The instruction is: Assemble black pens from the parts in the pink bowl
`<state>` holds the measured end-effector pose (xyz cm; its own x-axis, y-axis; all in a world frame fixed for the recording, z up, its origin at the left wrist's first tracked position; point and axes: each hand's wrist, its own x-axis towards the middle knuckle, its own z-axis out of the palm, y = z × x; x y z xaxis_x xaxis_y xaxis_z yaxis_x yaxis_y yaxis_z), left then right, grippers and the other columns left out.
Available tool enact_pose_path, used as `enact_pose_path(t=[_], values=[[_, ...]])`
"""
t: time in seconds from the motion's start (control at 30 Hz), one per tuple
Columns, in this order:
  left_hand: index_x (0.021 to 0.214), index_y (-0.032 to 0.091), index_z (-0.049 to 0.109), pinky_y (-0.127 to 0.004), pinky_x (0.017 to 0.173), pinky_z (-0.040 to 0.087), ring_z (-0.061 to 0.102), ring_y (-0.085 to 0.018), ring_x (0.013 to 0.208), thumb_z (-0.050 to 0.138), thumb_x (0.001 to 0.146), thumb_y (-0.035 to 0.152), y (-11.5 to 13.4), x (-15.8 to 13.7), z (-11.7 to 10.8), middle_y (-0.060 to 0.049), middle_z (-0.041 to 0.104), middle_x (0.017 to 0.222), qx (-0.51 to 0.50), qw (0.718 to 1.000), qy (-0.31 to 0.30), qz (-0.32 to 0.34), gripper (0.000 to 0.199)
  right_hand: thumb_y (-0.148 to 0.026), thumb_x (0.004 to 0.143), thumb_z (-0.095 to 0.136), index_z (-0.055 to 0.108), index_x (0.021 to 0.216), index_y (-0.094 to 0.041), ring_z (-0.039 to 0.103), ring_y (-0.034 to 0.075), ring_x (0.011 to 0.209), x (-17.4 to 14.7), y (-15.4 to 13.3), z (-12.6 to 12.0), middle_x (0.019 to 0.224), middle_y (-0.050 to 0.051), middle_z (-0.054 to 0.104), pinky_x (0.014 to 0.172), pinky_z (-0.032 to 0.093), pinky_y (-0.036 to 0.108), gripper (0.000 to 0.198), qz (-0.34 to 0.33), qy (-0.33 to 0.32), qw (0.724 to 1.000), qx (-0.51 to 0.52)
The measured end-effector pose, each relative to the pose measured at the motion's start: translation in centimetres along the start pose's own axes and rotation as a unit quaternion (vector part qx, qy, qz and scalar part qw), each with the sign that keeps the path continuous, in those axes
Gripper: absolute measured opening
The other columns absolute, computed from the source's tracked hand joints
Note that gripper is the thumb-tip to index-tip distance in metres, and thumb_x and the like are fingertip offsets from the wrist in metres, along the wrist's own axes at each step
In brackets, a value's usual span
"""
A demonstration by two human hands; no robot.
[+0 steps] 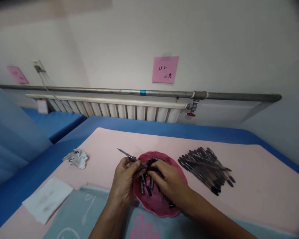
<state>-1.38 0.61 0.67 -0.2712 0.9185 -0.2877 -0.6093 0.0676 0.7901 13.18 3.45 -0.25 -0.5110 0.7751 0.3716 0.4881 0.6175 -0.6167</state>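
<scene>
My left hand (pixel 124 177) pinches a pen (pixel 127 154), its bare tip pointing up and to the left. Close beside it, over the pink basket (pixel 156 209), is my right hand (pixel 169 179). Its thumb and fingers are closed near the pen's rear end, and what they grip is mostly hidden. Inside the basket lie several dark pen caps (pixel 149 191) and other small dark pieces, partly covered by my hands. To the right, a loose pile of black pens (pixel 204 167) rests on the pink sheet.
A crumpled tissue (pixel 77 158) and a smudged white paper (pixel 47 199) lie at the left on the pink sheet (pixel 259 186). Grey-green patterned cloth (pixel 87 212) spreads along the near edge. Behind the blue bed edge (pixel 164 129) stand a radiator (pixel 137 111) and a metal pipe (pixel 102 90).
</scene>
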Motion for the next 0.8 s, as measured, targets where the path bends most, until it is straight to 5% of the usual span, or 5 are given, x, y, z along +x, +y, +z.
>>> enact_pose_path(t=[0.17, 0.33, 0.8], values=[[0.075, 0.014, 0.055, -0.021, 0.059, 0.053, 0.064, -0.011, 0.060, 0.080, 0.057, 0.020, -0.02, -0.03, -0.12, -0.001, 0.065, 0.064, 0.012, 1.000, 0.000, 0.007, 0.031, -0.024, 0.092, 0.037, 0.055, 0.081, -0.020, 0.058, 0.016, 0.071, -0.02, -0.10, 0.03, 0.077, 0.003, 0.063, 0.065, 0.044, 0.029, 0.021, -0.017, -0.045, 0.998, -0.034], [0.075, 0.014, 0.055, -0.021, 0.060, 0.053, 0.065, -0.012, 0.061, 0.079, 0.057, 0.020, -0.03, 0.07, -0.06, -0.001, 0.066, 0.064, 0.017, 1.000, -0.002, 0.006, 0.031, -0.024, 0.086, 0.051, 0.055, 0.094, -0.019, 0.058, 0.019, 0.085, -0.08, -0.03, 0.08, 0.092, 0.006, 0.064, 0.074, 0.044, 0.031, 0.010, -0.014, -0.032, 0.998, -0.057], [0.074, 0.014, 0.054, -0.021, 0.059, 0.052, 0.065, -0.012, 0.059, 0.079, 0.056, 0.022, 0.10, 0.01, -0.04, -0.001, 0.066, 0.063, 0.028, 0.999, -0.002, 0.015, 0.032, -0.023, 0.091, 0.039, 0.055, 0.087, -0.019, 0.059, 0.017, 0.076, -0.25, 0.41, 0.23, 0.083, 0.005, 0.064, 0.069, 0.043, 0.030, 0.017, -0.028, -0.050, 0.995, -0.079]])
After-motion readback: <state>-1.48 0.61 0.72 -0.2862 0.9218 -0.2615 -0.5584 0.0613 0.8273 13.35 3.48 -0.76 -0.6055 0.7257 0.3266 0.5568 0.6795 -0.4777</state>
